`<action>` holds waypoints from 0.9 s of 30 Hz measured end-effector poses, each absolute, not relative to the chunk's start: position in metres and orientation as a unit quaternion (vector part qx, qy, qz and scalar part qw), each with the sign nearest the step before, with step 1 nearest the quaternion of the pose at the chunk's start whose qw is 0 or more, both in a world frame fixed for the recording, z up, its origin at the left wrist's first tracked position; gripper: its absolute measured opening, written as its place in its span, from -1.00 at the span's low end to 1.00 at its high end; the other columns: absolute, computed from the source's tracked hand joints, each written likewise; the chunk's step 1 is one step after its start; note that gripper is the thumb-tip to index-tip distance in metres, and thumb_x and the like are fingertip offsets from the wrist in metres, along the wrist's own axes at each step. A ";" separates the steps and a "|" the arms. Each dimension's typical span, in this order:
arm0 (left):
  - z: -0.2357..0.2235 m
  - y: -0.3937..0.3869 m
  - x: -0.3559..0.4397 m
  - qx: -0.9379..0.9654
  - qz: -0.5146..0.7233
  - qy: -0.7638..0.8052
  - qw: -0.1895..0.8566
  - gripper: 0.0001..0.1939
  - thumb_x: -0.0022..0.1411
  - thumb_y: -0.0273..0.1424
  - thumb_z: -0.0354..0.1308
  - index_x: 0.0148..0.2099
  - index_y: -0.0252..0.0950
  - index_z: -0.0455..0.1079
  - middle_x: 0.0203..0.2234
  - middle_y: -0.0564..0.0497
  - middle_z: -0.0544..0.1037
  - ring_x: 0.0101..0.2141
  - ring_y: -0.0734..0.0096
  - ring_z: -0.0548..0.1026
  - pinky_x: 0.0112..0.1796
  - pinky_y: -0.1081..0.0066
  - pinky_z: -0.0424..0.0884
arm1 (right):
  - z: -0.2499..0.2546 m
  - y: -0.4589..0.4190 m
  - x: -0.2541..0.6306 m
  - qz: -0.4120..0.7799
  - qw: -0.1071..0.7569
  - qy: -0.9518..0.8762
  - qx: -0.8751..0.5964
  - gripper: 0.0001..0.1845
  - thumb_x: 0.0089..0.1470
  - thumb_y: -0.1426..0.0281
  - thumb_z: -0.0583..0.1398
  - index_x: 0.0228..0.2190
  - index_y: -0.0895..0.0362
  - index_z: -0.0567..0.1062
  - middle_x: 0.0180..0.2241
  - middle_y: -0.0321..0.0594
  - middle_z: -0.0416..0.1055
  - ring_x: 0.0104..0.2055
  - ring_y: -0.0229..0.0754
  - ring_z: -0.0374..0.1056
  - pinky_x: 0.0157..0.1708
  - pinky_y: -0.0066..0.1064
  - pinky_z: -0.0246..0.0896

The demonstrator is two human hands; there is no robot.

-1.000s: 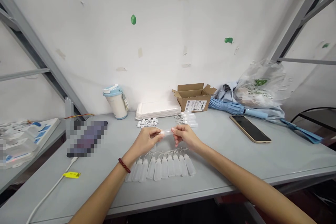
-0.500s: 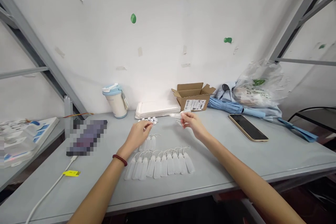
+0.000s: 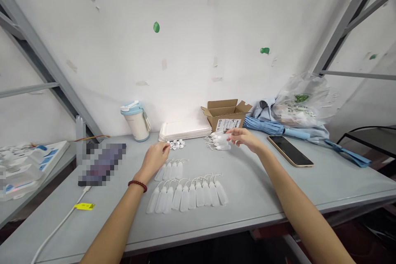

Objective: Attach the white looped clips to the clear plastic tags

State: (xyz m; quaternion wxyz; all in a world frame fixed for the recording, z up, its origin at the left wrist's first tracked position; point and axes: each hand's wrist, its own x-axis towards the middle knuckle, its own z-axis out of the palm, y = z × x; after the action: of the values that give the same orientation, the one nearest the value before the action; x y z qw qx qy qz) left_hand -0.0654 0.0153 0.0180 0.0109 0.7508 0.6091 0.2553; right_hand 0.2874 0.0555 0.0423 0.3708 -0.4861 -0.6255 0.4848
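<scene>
My left hand (image 3: 155,157), with a dark red bead bracelet at the wrist, hovers at the left edge of a small heap of white caps (image 3: 177,144). Its fingers are closed together, and what they hold is hidden. Over on the right, my right hand (image 3: 244,138) has its fingers stretched out, with the tips at the end of a small translucent bottle (image 3: 220,137). That bottle lies among several like it, thin white strings pointing left. Nearer me, small bottles stand out in a short row (image 3: 169,170) and a longer row (image 3: 192,197), each with a string.
Behind are a stack of white trays (image 3: 185,129), an open cardboard box (image 3: 227,117) and a cream and blue cup (image 3: 137,123). A phone (image 3: 290,150), a folded blue umbrella (image 3: 266,125) and a plastic bag (image 3: 298,107) lie right. A white cable (image 3: 58,227) crosses the left side.
My right hand has moved right and its fingers have loosened around the bottle, uncovering the group there. My left hand has drawn back a little to the left, showing more caps.
</scene>
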 end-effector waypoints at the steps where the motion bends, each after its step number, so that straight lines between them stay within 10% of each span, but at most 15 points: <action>1: 0.018 0.015 -0.065 0.751 0.255 0.609 0.012 -0.71 0.18 -0.38 -0.10 -0.25 -0.30 0.45 -0.30 -0.08 0.57 -0.30 0.25 0.48 -0.26 0.38 0.32 | 0.042 0.055 0.287 0.477 0.362 -0.634 -0.489 -0.65 -0.24 0.32 0.26 -0.33 0.19 0.43 -0.46 -0.19 0.44 -0.52 -0.33 0.21 -0.56 -0.49 0.05; 27: 0.006 0.023 -0.078 0.736 0.241 0.633 -0.011 -0.72 0.13 -0.41 -0.05 -0.19 -0.31 0.46 -0.22 -0.14 0.53 -0.11 0.10 0.40 -0.10 0.22 0.31 | 0.031 0.064 0.288 0.367 0.300 -0.687 -0.551 -0.76 -0.34 0.40 0.28 -0.51 0.18 0.38 -0.57 -0.29 0.38 -0.58 -0.31 0.24 -0.64 -0.51 0.04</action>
State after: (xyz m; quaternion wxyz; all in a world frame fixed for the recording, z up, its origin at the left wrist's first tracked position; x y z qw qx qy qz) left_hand -0.0776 0.0235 0.0060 -0.0110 0.7356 0.6331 0.2407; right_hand 0.2880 0.0644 0.0315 0.3002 -0.5506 -0.6872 0.3667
